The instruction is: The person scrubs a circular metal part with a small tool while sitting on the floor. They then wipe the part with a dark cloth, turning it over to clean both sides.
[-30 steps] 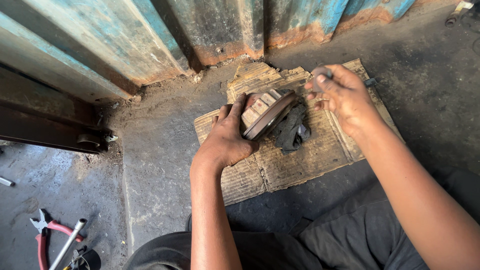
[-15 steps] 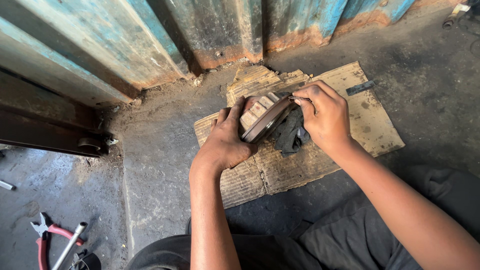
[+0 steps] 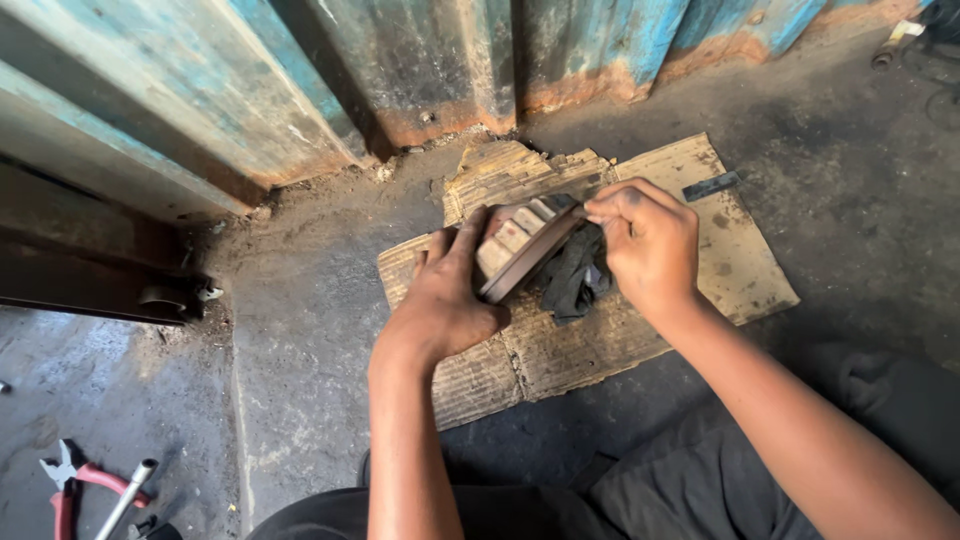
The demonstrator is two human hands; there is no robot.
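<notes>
We see a tan, ribbed cardboard sheet (image 3: 700, 260) on the dark grey floor (image 3: 300, 330). The block (image 3: 515, 245) on it is pale brown with a rusty edge, and at its 4 o'clock lies a black rag (image 3: 575, 280). The metal wall (image 3: 300, 90) is peeling blue over rust-orange. The pliers (image 3: 75, 480) have red handles.

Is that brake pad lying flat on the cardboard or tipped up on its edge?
Tipped up. The brake pad stands tilted on its edge, gripped by the left hand, over the cardboard; the right hand pinches its upper end.
</notes>
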